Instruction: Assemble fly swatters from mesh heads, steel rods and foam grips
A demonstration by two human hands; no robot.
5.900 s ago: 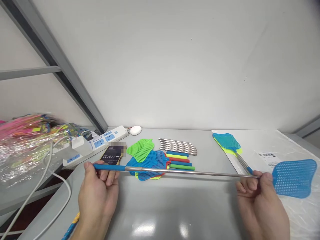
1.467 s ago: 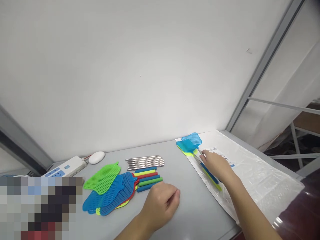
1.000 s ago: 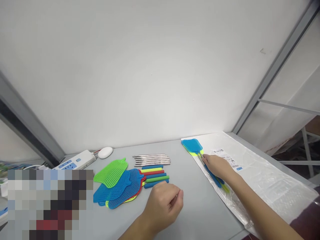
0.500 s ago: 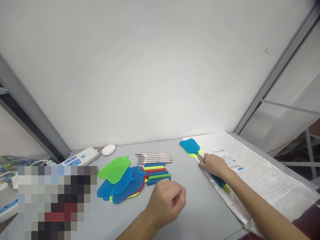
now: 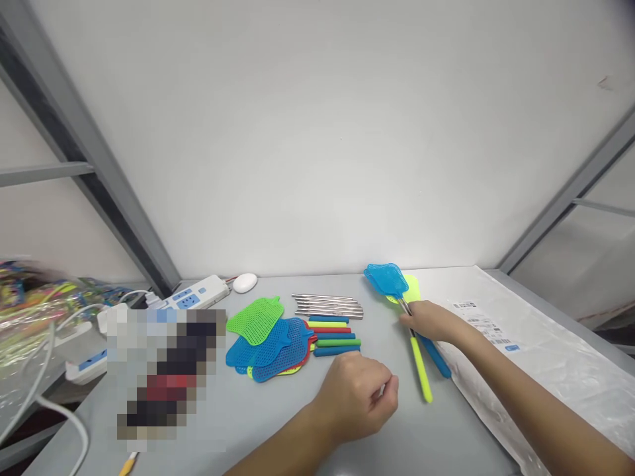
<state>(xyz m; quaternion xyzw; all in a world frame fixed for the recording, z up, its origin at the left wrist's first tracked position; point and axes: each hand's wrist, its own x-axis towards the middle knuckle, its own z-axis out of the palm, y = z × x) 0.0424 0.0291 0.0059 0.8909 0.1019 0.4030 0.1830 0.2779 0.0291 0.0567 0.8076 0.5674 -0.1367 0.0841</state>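
My right hand (image 5: 431,321) is closed around the metal shafts of two fly swatters at the table's right side. One has a blue head (image 5: 385,279), the other a yellow-green head (image 5: 413,288) partly behind it. Below the hand their yellow handle (image 5: 421,370) and blue handle (image 5: 436,357) spread apart. My left hand (image 5: 358,395) is held in a loose fist over the front middle, with nothing visible in it. Near it lie several coloured handle grips (image 5: 333,336), several metal rods (image 5: 328,307), and a pile of swatter heads, a green one (image 5: 255,322) and blue ones (image 5: 285,354) among them.
A white plastic mailing bag (image 5: 540,370) with a printed label covers the table's right side. On the left are a power strip (image 5: 203,294), a white oval object (image 5: 245,283), cables and a blurred patch. Behind the table rises a white wall (image 5: 317,165).
The two swatters in my right hand have come off the bag's edge, and their handles have fanned apart. The view has swung left. My left hand remains a fist.
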